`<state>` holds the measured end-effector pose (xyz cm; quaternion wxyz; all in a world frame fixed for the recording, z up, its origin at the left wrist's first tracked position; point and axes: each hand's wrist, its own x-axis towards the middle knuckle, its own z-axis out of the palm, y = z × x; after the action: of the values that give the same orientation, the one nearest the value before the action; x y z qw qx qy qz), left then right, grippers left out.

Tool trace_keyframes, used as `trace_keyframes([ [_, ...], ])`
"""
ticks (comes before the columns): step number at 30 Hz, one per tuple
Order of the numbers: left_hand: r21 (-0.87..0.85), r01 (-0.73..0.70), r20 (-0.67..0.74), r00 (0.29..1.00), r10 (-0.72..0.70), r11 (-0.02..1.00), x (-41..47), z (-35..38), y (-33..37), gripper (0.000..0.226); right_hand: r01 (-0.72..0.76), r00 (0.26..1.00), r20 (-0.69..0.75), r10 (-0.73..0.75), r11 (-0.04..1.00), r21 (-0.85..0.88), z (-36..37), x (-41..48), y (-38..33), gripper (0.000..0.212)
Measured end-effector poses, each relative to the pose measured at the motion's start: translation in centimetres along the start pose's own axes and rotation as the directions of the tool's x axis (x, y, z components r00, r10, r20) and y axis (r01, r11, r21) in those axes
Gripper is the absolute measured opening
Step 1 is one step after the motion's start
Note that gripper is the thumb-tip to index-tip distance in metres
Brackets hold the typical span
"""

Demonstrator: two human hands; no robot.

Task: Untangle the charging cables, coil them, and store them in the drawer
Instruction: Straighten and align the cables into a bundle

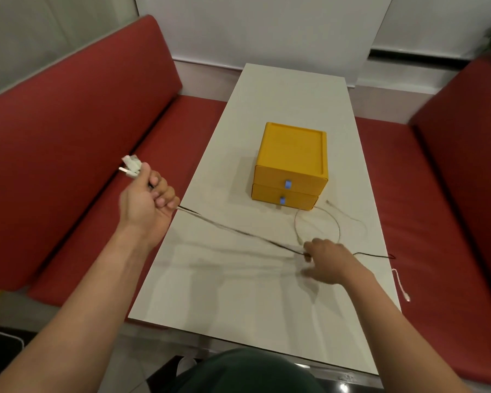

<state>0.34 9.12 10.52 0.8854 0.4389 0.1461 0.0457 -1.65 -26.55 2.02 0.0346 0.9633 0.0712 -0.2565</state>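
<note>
My left hand (146,198) is raised off the table's left edge and grips a bundle of cable ends, with white USB plugs (131,165) sticking out above the fist. A black cable (238,232) and a white one run taut from that fist across the table to my right hand (328,260), which pinches them near the table top. A white cable (318,219) loops loosely on the table in front of the yellow drawer box (291,165). Both of its drawers are closed, each with a blue pull tab.
The white table (281,100) is narrow, with red bench seats (68,114) on both sides. A pink cable end (401,285) hangs over the right edge, and the black cable's tail (377,255) reaches that edge too.
</note>
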Motion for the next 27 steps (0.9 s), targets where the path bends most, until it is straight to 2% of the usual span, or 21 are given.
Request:
trace_keyframes([
  [1, 0.03, 0.015, 0.015, 1.0, -0.015, 0.999, -0.2, 0.5, -0.7, 0.045, -0.006, 0.981, 0.193, 0.004, 1.0, 0.014, -0.5, -0.6, -0.3, 0.067],
  [2, 0.057, 0.025, 0.03, 0.999, -0.027, 0.998, -0.5, 1.0, -1.4, 0.045, 0.012, 0.956, 0.294, -0.027, 0.999, 0.052, -1.2, -1.1, -0.9, 0.096],
  [3, 0.078, 0.033, 0.049, 0.998, -0.036, 0.996, -0.8, 1.6, -2.0, 0.045, 0.058, 0.951, 0.295, -0.09, 0.992, 0.114, -2.2, -1.5, -1.7, 0.116],
  [4, 0.093, 0.037, 0.072, 0.996, -0.044, 0.995, -1.1, 2.2, -2.5, 0.045, 0.128, 0.963, 0.211, -0.17, 0.972, 0.199, -3.3, -1.9, -2.8, 0.123],
  [6, 0.109, 0.038, 0.122, 0.991, -0.051, 0.993, -1.8, 3.4, -3.3, 0.044, 0.302, 0.952, -0.086, -0.293, 0.861, 0.409, -5.6, -2.5, -6.0, 0.107],
  [7, 0.118, 0.033, 0.152, 0.987, -0.051, 0.992, -2.2, 3.9, -3.6, 0.043, 0.378, 0.926, -0.226, -0.303, 0.756, 0.535, -6.4, -2.6, -7.7, 0.092],
  [8, 0.127, 0.026, 0.187, 0.981, -0.05, 0.992, -2.6, 4.4, -3.8, 0.043, 0.419, 0.908, -0.304, -0.289, 0.618, 0.665, -7.0, -2.6, -9.3, 0.077],
  [10, 0.131, 0.013, 0.263, 0.964, -0.047, 0.991, -3.2, 5.1, -3.9, 0.046, 0.427, 0.893, -0.324, -0.312, 0.36, 0.83, -7.3, -2.4, -11.8, 0.049],
  [12, 0.121, 0.006, 0.297, 0.954, -0.042, 0.993, -3.6, 5.4, -3.6, 0.046, 0.401, 0.882, -0.302, -0.361, 0.239, 0.884, -6.7, -2.2, -13.0, 0.031],
  [14, 0.112, 0.002, 0.296, 0.955, -0.035, 0.994, -3.8, 5.3, -3.1, 0.043, 0.378, 0.89, -0.312, -0.333, 0.156, 0.912, -5.7, -1.9, -13.1, 0.026],
  [16, 0.111, 0.022, 0.276, 0.96, -0.052, 0.994, -4.0, 5.1, -2.9, 0.04, 0.43, 0.896, -0.393, -0.205, 0.186, 0.883, -5.0, -1.7, -12.6, 0.023],
  [18, 0.103, 0.053, 0.242, 0.967, -0.076, 0.993, -4.4, 5.0, -3.1, 0.039, 0.516, 0.851, -0.517, -0.092, 0.321, 0.794, -4.5, -1.7, -12.2, 0.019],
  [20, 0.049, 0.078, 0.212, 0.973, -0.087, 0.996, -4.6, 4.9, -3.3, 0.039, 0.545, 0.818, -0.568, -0.087, 0.43, 0.719, -4.8, -2.2, -12.0, 0.023],
  [21, 0.016, 0.088, 0.207, 0.974, -0.09, 0.996, -4.7, 4.8, -3.4, 0.039, 0.532, 0.828, -0.551, -0.104, 0.454, 0.715, -5.1, -2.6, -12.0, 0.028],
  [22, -0.007, 0.096, 0.211, 0.973, -0.092, 0.995, -4.7, 4.8, -3.4, 0.039, 0.502, 0.856, -0.501, -0.129, 0.445, 0.742, -5.4, -2.8, -12.0, 0.034],
  [24, -0.009, 0.112, 0.235, 0.966, -0.107, 0.994, -4.7, 4.8, -3.4, 0.039, 0.394, 0.916, -0.337, -0.219, 0.331, 0.857, -5.9, -3.2, -11.6, 0.044],
  [26, 0.026, 0.119, 0.249, 0.961, -0.122, 0.993, -4.8, 5.0, -3.4, 0.039, 0.304, 0.913, -0.208, -0.35, 0.245, 0.921, -6.2, -3.6, -10.7, 0.047],
  [27, 0.042, 0.111, 0.242, 0.963, -0.118, 0.993, -4.8, 5.1, -3.3, 0.038, 0.305, 0.903, -0.19, -0.386, 0.263, 0.915, -6.1, -3.5, -10.3, 0.042],
])
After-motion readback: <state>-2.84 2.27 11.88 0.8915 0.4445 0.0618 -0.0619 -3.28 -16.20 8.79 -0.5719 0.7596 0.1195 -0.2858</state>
